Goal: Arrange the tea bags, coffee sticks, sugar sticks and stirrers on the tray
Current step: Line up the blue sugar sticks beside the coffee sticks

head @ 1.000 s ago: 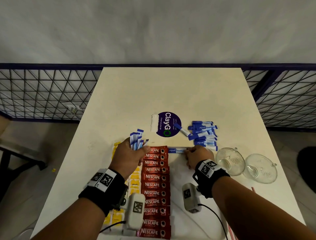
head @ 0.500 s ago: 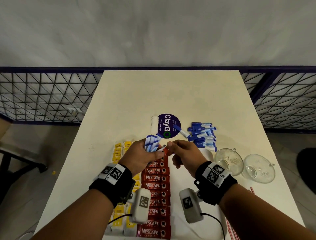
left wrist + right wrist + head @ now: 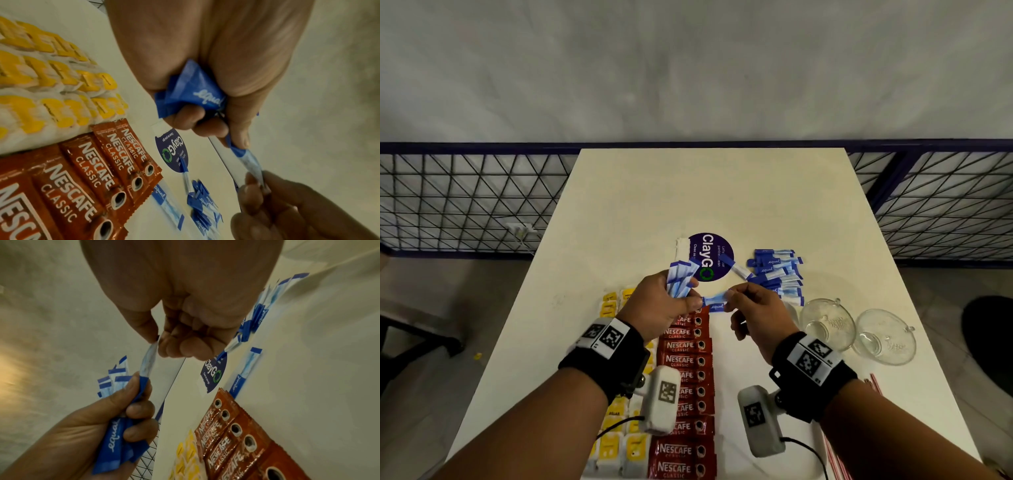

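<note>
My left hand (image 3: 688, 294) grips a bunch of blue-and-white sugar sticks (image 3: 681, 275), seen close in the left wrist view as the same bunch (image 3: 191, 92). My right hand (image 3: 732, 298) pinches the pale end of one sugar stick (image 3: 148, 363); its blue end lies under my left thumb. Both hands hover over the far end of the white tray (image 3: 738, 373). A single sugar stick (image 3: 244, 369) lies flat on the tray beyond the red coffee sticks (image 3: 688, 377). Yellow tea bags (image 3: 616, 445) fill the tray's left side. More sugar sticks are piled (image 3: 777, 274) on the table.
Two empty glass cups (image 3: 828, 323) (image 3: 883, 337) stand right of the tray. Red-and-white stirrers (image 3: 873, 380) lie near the table's right front edge. A round purple sticker (image 3: 709, 257) marks the table centre. A black wire fence (image 3: 465, 202) runs behind.
My right hand left a sugar stick lying on the tray, rose to meet my left hand, and now pinches one stick at the bunch. My left hand lifted and moved right.
</note>
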The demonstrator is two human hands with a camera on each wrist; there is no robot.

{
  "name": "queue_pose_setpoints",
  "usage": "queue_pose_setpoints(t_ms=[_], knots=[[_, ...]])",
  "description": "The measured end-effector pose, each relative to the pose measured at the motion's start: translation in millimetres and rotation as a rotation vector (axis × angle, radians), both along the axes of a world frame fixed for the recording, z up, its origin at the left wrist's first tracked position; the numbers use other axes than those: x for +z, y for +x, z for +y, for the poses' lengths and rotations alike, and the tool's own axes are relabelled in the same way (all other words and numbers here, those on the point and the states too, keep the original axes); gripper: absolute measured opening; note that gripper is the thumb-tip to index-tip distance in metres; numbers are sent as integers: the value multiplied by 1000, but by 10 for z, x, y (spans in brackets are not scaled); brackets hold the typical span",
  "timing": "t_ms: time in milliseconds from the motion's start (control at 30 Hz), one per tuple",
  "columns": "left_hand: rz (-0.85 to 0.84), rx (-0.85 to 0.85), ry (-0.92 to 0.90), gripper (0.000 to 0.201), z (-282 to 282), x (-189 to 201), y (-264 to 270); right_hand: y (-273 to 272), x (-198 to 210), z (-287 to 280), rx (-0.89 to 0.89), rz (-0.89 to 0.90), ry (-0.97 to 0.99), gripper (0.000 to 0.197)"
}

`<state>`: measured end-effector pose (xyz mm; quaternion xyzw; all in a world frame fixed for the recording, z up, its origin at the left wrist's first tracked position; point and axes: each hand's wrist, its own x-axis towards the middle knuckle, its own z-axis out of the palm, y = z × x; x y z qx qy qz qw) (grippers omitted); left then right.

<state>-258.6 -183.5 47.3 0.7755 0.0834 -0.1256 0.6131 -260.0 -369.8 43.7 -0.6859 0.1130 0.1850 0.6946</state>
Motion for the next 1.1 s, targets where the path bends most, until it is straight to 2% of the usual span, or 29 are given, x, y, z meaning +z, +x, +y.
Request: queue_pose_setpoints(t_ms=[233,433,567,667,700,833,1100], knots=[[-19,34,45,16,3,-44,51,42,-38,-99,-94,-6,-9,15],[-29,124,208,13,105,-177,64,31,-335,-228,-112,92,-245,17],[-24,167,265,12,299,-260,-7,34,-558,-303,-49,245,-361,16],[-16,172,268,13,353,-260,-54,56,-775,-346,75,251,-584,15],[-15,173,268,13,364,-258,-63,67,-831,-349,67,243,-632,15],[-20,174,264,13,377,-243,-91,100,-780,-283,112,250,-731,26],[-2,162,288,13,393,-219,-145,188,-755,-236,167,256,-838,32]])
